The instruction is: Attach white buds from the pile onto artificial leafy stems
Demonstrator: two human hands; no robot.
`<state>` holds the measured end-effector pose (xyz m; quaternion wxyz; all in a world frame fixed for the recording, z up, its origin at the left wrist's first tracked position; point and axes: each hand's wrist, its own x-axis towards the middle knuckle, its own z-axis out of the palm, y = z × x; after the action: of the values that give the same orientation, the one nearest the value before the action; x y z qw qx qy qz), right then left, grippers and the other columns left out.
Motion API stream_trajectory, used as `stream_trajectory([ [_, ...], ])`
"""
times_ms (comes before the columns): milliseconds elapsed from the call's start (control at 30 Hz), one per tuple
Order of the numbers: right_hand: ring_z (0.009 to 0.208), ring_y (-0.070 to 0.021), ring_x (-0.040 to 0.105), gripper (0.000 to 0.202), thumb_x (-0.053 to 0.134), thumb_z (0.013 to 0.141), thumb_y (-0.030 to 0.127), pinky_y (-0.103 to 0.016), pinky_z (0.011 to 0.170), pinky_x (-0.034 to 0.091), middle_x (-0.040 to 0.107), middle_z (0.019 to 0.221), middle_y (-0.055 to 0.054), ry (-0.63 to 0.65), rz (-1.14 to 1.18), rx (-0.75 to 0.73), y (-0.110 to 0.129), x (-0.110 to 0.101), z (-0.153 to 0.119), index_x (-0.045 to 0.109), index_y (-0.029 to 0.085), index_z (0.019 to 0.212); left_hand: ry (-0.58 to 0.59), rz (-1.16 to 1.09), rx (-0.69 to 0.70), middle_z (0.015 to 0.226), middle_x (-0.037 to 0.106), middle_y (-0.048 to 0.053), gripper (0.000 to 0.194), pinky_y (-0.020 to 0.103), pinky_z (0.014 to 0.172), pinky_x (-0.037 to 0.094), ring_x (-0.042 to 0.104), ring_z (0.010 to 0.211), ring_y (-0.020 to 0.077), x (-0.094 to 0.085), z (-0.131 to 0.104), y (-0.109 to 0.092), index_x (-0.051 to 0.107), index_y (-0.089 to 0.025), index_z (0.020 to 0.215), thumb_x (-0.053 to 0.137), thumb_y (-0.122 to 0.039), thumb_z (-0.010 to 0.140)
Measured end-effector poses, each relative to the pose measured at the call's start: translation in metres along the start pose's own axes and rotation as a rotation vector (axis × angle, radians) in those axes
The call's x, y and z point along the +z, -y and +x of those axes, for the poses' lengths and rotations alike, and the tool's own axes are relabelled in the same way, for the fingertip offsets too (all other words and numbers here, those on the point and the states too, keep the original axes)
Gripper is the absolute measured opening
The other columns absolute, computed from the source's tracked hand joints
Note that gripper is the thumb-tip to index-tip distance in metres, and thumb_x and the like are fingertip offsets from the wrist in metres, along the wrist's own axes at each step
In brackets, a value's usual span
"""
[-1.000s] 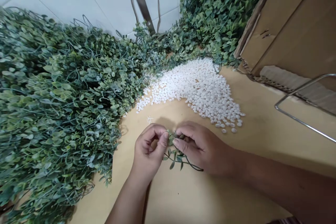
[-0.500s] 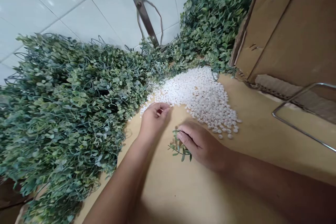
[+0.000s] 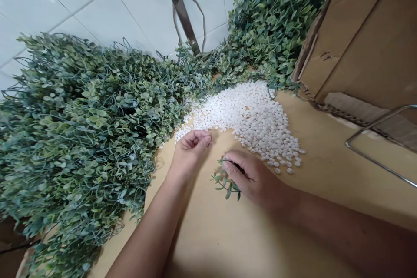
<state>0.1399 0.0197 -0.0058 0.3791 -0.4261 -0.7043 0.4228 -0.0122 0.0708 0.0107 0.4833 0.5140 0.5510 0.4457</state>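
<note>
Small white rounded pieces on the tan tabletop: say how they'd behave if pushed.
The small white rounded pieces would probably scatter, since they lie loose with strays along the near edge. Each looks tiny, so likely light. The smooth-looking tan tabletop may let some slide or roll.

We identify a green, slender, small-leaved sprig, a heap of white, round, bead-like pieces, a bushy mass of foliage mottled blue-green and yellow-green, a flat pale-tan tabletop, a glossy bluish-white tiled wall patterned with straight grey joint lines, and a flat-sided brown cardboard box.
</note>
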Motion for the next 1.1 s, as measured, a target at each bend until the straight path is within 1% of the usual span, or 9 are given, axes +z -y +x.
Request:
stream_trajectory([
  [100,0.057,-0.0106,0.037,0.028,0.038,0.087,0.02,-0.025,0.056,0.029,0.037,0.058,0.004,0.002,0.013,-0.03,-0.001,0.001,0.001,0.031,0.02,0.06,0.01,-0.231,-0.187,0.064,0.069,0.001,0.025,0.02,0.063,0.046,0.06,0.061,0.0096,-0.003,-0.027,-0.003,0.068,-0.014,0.068,0.082,-0.024,0.05],
  [167,0.057,-0.0103,0.038,0.027,0.039,0.087,0.02,-0.024,0.056,0.03,0.037,0.058,0.004,0.008,0.014,-0.04,-0.001,0.001,0.001,0.034,0.02,0.06,-0.013,-0.326,-0.242,0.065,0.071,0.002,0.027,0.019,0.062,0.047,0.061,0.061,0.0086,-0.005,-0.039,-0.001,0.069,-0.015,0.071,0.084,-0.023,0.049],
  [233,0.057,-0.0104,0.039,0.026,0.04,0.086,0.021,-0.024,0.055,0.031,0.038,0.058,0.003,0.011,0.014,-0.03,-0.001,0.002,0.0,0.038,0.019,0.06,-0.017,-0.377,-0.26,0.066,0.072,0.001,0.028,0.017,0.061,0.047,0.061,0.06,0.0075,-0.005,-0.045,0.002,0.071,-0.016,0.072,0.084,-0.023,0.049],
  [367,0.06,-0.0115,0.044,0.024,0.041,0.087,0.023,-0.025,0.057,0.034,0.047,0.061,0.001,0.017,0.01,0.006,-0.003,0.001,0.0,0.048,0.017,0.064,0.046,-0.384,-0.284,0.064,0.072,0.001,0.025,0.014,0.061,0.048,0.062,0.059,0.0064,-0.006,-0.044,0.008,0.074,-0.016,0.069,0.085,-0.024,0.048],
  [467,0.064,-0.0123,0.048,0.023,0.042,0.087,0.023,-0.025,0.06,0.037,0.053,0.066,-0.001,0.011,0.009,0.006,-0.003,0.001,0.0,0.05,0.017,0.066,0.068,-0.356,-0.286,0.062,0.072,0.0,0.024,0.013,0.059,0.047,0.06,0.057,0.0055,-0.007,-0.041,0.012,0.075,-0.017,0.068,0.084,-0.026,0.049],
  [667,0.058,-0.0113,0.043,0.024,0.043,0.084,0.021,-0.025,0.055,0.035,0.046,0.059,0.001,-0.038,-0.034,-0.007,-0.002,0.002,0.002,0.05,0.017,0.062,0.102,-0.347,-0.242,0.063,0.072,-0.001,0.02,0.013,0.055,0.045,0.058,0.056,0.0047,-0.008,-0.041,0.015,0.075,-0.019,0.069,0.083,-0.025,0.052],
  [733,0.058,-0.0116,0.044,0.023,0.044,0.084,0.02,-0.025,0.055,0.035,0.047,0.06,0.001,-0.052,-0.042,-0.004,-0.002,0.001,0.002,0.05,0.017,0.061,0.107,-0.34,-0.237,0.062,0.072,-0.001,0.019,0.013,0.055,0.045,0.058,0.056,0.0051,-0.008,-0.041,0.015,0.075,-0.019,0.069,0.083,-0.025,0.052],
  [867,0.059,-0.0116,0.045,0.023,0.044,0.083,0.02,-0.025,0.055,0.035,0.049,0.061,0.0,-0.058,-0.037,-0.003,-0.003,0.001,0.001,0.05,0.016,0.062,0.1,-0.318,-0.232,0.061,0.071,0.001,0.02,0.015,0.056,0.045,0.057,0.056,0.0058,-0.006,-0.041,0.014,0.075,-0.018,0.068,0.083,-0.026,0.052],
  [1100,0.054,-0.0092,0.04,0.024,0.045,0.082,0.019,-0.023,0.052,0.032,0.042,0.056,0.003,-0.05,-0.054,-0.019,-0.003,0.001,0.0,0.046,0.017,0.058,0.086,-0.295,-0.239,0.061,0.07,0.002,0.018,0.02,0.057,0.046,0.056,0.054,0.0078,-0.006,-0.042,0.014,0.075,-0.018,0.067,0.082,-0.023,0.051],
])
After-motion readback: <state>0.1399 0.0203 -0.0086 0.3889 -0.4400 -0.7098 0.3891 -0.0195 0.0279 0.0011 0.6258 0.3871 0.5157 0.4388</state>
